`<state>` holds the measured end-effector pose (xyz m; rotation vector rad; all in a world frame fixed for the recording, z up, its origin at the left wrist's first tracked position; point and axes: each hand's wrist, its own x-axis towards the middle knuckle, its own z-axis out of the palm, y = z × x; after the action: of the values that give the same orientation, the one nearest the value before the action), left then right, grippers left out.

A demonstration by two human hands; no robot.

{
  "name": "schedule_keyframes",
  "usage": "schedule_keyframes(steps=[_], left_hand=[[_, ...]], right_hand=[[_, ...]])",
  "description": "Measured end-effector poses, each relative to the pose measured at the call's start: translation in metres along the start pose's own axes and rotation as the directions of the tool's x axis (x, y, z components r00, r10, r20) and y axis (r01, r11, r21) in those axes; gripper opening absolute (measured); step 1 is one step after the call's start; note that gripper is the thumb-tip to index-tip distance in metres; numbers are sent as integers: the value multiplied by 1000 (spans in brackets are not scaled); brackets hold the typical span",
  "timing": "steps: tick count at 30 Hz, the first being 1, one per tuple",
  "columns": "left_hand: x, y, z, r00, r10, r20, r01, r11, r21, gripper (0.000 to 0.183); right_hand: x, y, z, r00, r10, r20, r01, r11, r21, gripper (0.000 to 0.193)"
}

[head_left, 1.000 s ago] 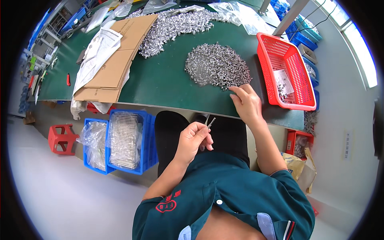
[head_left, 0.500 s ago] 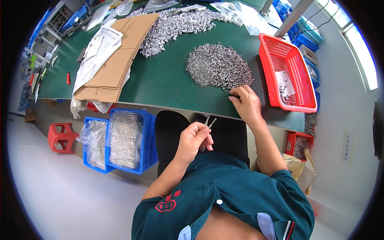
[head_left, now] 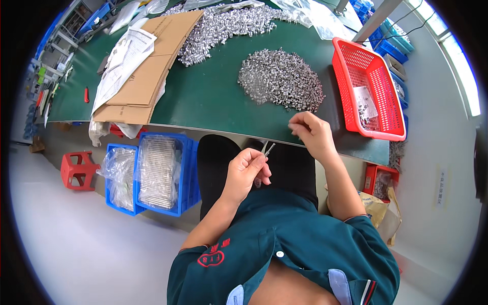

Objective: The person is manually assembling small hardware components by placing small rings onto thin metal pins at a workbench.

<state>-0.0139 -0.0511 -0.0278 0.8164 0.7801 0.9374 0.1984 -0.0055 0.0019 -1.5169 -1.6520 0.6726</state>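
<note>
My left hand (head_left: 244, 173) is above my lap, just off the table's front edge. Its thumb and fingers pinch a slim metal tool (head_left: 270, 149) with two thin ends pointing up. Over the front of the green table (head_left: 213, 107), my right hand (head_left: 316, 134) has its thumb and fingertips drawn together; whatever may be between them is too small to make out. Just beyond those fingertips lies a round pile of small shiny metal parts (head_left: 284, 79). A larger heap of similar silvery parts (head_left: 223, 30) spreads farther back.
Right of the pile stands a red perforated basket (head_left: 351, 109) with a small bag inside. Flat cardboard (head_left: 147, 76) with papers covers the table's left part. Below are blue crates (head_left: 189, 178) of wrapped rods, a red stool (head_left: 79, 170) and a red bin (head_left: 373, 175).
My right hand has drawn slightly back from the pile's near edge, its fingers closer together. My left hand still holds the slim tool in nearly the same place.
</note>
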Motion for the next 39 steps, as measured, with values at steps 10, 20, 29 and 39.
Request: schedule_keyframes(steps=[10, 20, 29, 39], left_hand=[[-1, -1, 2, 999, 16, 36, -20, 993, 112, 14], [-6, 1, 0, 997, 27, 79, -40, 984, 172, 10], [-9, 8, 8, 978, 195, 78, -210, 924, 318, 10], [-5, 1, 0, 999, 23, 43, -24, 999, 28, 16]], right_hand=[[-19, -24, -3, 900, 99, 425, -335, 781, 527, 10], [-19, -44, -20, 900, -64, 432, -68, 956, 284, 10], [-29, -48, -8, 890, 79, 450, -287, 863, 416, 11], [-9, -20, -7, 992, -21, 122, 19, 1000, 12, 25]])
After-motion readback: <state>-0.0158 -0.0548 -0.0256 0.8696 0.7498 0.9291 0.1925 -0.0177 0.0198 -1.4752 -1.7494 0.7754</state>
